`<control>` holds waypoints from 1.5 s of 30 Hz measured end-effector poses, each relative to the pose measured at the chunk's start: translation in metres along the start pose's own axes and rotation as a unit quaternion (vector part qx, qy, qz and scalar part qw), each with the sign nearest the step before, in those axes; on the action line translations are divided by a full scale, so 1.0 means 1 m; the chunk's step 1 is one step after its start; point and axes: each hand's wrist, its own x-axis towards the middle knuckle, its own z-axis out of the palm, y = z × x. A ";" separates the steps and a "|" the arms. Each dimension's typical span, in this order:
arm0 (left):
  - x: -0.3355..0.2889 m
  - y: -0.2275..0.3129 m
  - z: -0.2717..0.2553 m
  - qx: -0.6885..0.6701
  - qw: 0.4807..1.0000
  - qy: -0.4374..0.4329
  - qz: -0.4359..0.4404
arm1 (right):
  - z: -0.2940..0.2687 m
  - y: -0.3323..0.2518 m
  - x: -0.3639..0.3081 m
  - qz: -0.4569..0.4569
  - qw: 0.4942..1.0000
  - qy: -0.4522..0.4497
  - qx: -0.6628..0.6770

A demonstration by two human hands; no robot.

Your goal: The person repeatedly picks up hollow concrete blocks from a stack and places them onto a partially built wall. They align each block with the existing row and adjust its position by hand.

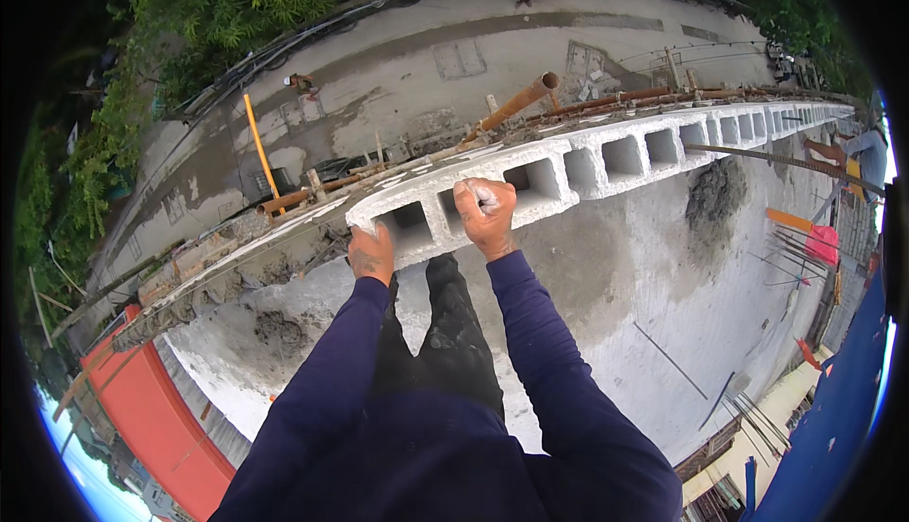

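Two bare hands engage the end hollow concrete block. Left hand: partly closed over the block's left end, thumb at the rim of the first cell. Right hand: closed into a fist over the web beside the second cell; the fingertips are hidden. The wide spacing presumably balances the load, the web and end wall serving as handles.

Block position: left end of the block row, along the road-side edge of the concrete slab. The cells face the wearer, probably because the open cells give finger access. Whether the block touches its neighbour cannot be told.

Beyond the row, a rusty pipe projects over the slab edge; an orange pole stands farther left. A ribbed steel bar crosses the row toward its right end, near a co-worker. Dark mortar lies on the slab, just inside the row.

Markings: no brand, label or writing is legible.
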 end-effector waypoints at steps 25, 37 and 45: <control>-0.139 -0.325 -0.130 -0.192 0.883 0.170 -0.394 | -0.180 0.082 -0.145 0.382 0.773 -0.357 -0.360; -0.430 -0.208 0.141 -0.422 0.645 0.069 -0.634 | -0.020 0.055 -0.014 0.220 0.588 -0.656 -0.419; -0.574 -0.125 0.237 -0.520 0.394 0.117 -0.749 | 0.109 -0.024 -0.086 -0.034 0.394 -0.792 -0.466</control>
